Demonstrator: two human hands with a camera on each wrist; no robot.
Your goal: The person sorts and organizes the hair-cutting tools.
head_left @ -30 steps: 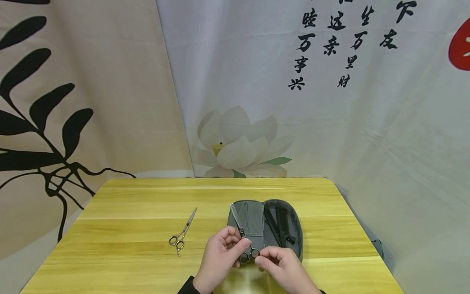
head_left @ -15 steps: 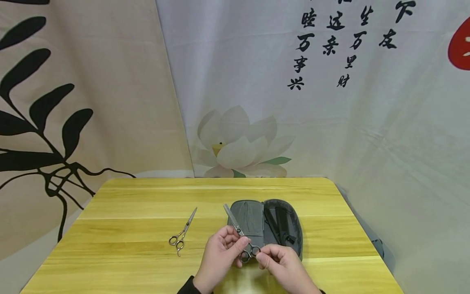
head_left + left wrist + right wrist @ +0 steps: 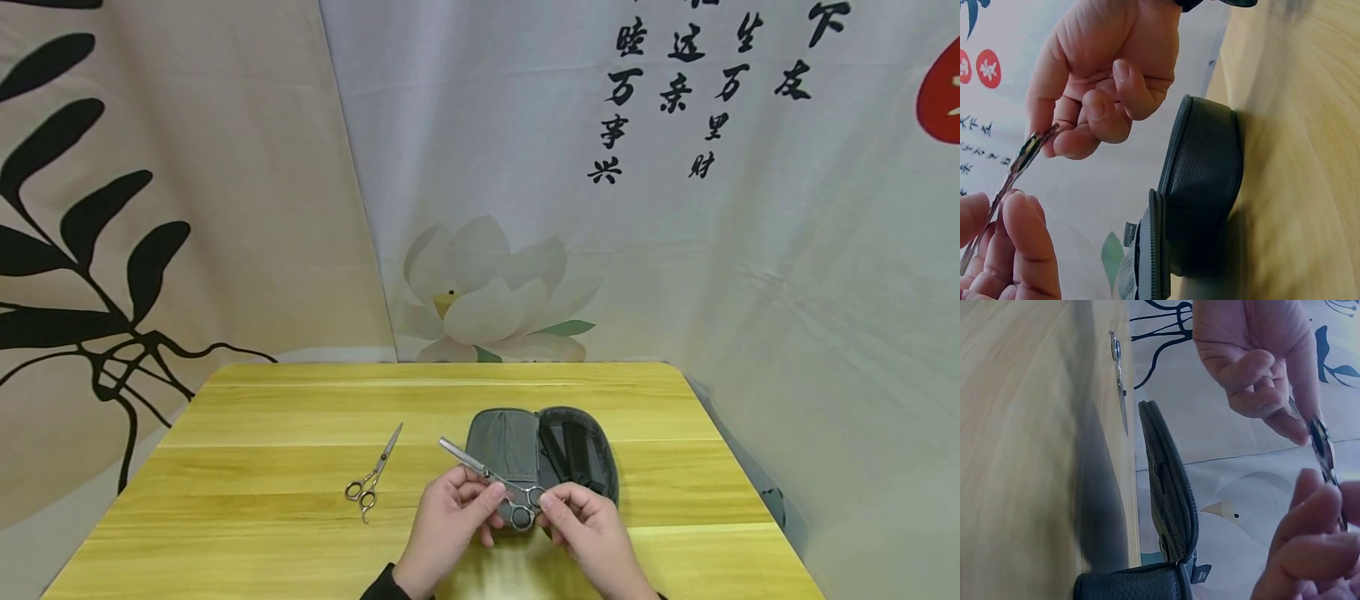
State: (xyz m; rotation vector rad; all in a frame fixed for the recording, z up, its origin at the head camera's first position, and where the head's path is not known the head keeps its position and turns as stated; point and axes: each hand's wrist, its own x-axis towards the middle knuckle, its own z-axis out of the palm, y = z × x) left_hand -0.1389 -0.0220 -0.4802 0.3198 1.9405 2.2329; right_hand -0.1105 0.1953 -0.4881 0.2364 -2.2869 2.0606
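Observation:
A pair of thinning scissors, with a toothed blade, is held above the front of an open grey zip case. My left hand pinches its shanks between thumb and fingers. Thumb and fingertips of my right hand pinch one finger ring. The toothed blade points up and to the left. In the left wrist view the right hand appears beyond the scissors, which show edge-on. A second pair of scissors lies on the table to the left of the case, tip pointing away.
Dark tools, perhaps combs, sit in the case's right half. Case and loose scissors stand on a yellow wood-grain table. A printed cloth backdrop hangs behind the table's far edge.
The thinning scissors have turned, their blade swinging left and down and their rings moving right. My right hand has shifted slightly up and right with the ring. My left hand stays nearly in place.

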